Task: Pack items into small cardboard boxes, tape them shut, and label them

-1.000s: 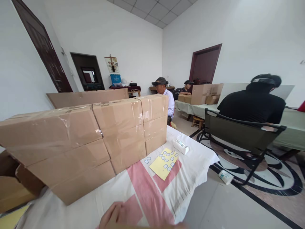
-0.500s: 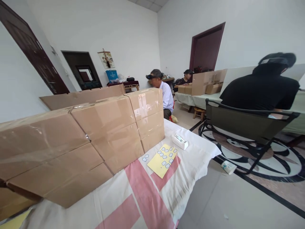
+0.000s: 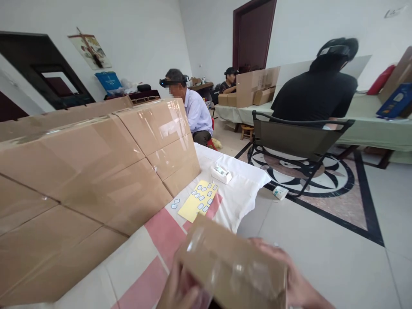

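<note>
A small brown cardboard box (image 3: 236, 262) with clear tape on it is held up over the table's front edge, slightly blurred. My left hand (image 3: 180, 283) grips its near left side, the fingers partly tucked under or inside its edge. Wrapped round the far right side is my right hand (image 3: 286, 266). Just beyond the box lies a yellow sheet (image 3: 189, 208) with several small white labels or pieces on it. Two similar small pieces (image 3: 174, 203) rest on the cloth to its left.
Stacked taped cartons (image 3: 106, 171) form a wall along the left. A white tape-dispenser-like object (image 3: 221, 173) sits on the tablecloth (image 3: 238, 193). A person in black (image 3: 315, 94) sits at a green chair (image 3: 296, 137); two other people sit farther back. A paper cup (image 3: 280, 192) lies on the floor.
Both my hands have come into view from below, holding the cardboard box. The view has swung to the right, so the cartons and table appear farther left.
</note>
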Demonstrator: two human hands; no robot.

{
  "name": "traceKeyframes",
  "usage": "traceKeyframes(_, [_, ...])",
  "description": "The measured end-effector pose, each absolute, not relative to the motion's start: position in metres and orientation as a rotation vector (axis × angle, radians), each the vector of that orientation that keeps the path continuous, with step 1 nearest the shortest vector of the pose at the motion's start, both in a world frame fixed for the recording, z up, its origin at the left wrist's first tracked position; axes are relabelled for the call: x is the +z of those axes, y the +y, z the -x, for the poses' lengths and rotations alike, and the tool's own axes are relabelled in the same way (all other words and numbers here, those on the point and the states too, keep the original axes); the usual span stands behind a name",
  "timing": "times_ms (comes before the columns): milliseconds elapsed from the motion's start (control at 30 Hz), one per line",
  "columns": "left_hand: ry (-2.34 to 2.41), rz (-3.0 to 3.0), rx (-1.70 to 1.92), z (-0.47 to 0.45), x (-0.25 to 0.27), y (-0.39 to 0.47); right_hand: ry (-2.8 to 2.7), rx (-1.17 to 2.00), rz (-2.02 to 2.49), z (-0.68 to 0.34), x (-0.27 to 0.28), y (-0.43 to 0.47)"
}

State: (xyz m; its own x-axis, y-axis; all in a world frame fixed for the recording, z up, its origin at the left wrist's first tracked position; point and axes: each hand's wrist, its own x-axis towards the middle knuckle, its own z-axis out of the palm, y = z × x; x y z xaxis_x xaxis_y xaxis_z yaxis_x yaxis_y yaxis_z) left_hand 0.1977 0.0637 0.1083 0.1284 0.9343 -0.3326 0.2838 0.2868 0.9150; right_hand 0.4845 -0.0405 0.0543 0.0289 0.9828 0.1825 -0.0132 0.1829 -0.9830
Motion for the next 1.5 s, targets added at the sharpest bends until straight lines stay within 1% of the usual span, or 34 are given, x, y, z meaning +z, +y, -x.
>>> traceKeyframes(100, [1.085, -1.508, 0.710, -0.252, 0.109, 0.093, -1.040, 0.759, 1.397, -0.541, 0.038, -0.041])
traceKeyframes(167, [0.851, -1.697, 0.749, -0.300, 0.105, 0.117, -0.867, 0.586, 1.524, -0.573, 0.026, -0.041])
traceKeyframes(233, [0.675, -1.763, 0.757, -0.349, 0.100, 0.137, -0.733, 0.437, 1.559, -0.595, 0.014, -0.038])
traceKeyframes(300, [0.612, -1.818, 0.760, -0.391, 0.093, 0.147, -0.644, 0.335, 1.550, -0.609, 0.004, -0.028])
traceKeyframes(400, [0.537, -1.903, 0.716, -0.424, 0.084, 0.147, -0.580, 0.256, 1.542, -0.624, -0.001, 0.004])
traceKeyframes(500, [0.496, -1.982, 0.652, -0.413, 0.073, 0.141, -0.647, 0.256, 1.535, -0.640, 0.008, 0.054])
traceKeyframes(700, [0.376, -2.103, 0.491, -0.347, 0.048, 0.139, -1.048, 0.341, 1.653, -0.667, 0.052, 0.164])
traceKeyframes(767, [0.379, -2.124, 0.480, -0.341, 0.039, 0.139, -1.137, 0.387, 1.703, -0.668, 0.067, 0.191])
traceKeyframes(833, [0.374, -2.139, 0.475, -0.343, 0.031, 0.138, -1.120, 0.370, 1.781, -0.664, 0.081, 0.208])
traceKeyframes(933, [0.334, -2.234, 0.411, -0.352, 0.020, 0.138, -1.089, 0.215, 1.870, -0.652, 0.101, 0.222])
traceKeyframes(1067, [0.308, -2.309, 0.316, -0.354, 0.014, 0.138, -1.368, 0.098, 2.077, -0.633, 0.125, 0.242])
traceKeyframes(1167, [0.309, -2.284, 0.320, -0.351, 0.014, 0.138, -1.495, 0.081, 2.270, -0.623, 0.139, 0.273])
traceKeyframes(1333, [0.271, -2.239, 0.405, -0.351, 0.011, 0.139, -1.608, 0.104, 2.314, -0.587, 0.152, 0.344])
traceKeyframes(1500, [0.233, -2.306, 0.335, -0.363, -0.002, 0.144, -1.617, 0.146, 2.360, -0.528, 0.149, 0.418])
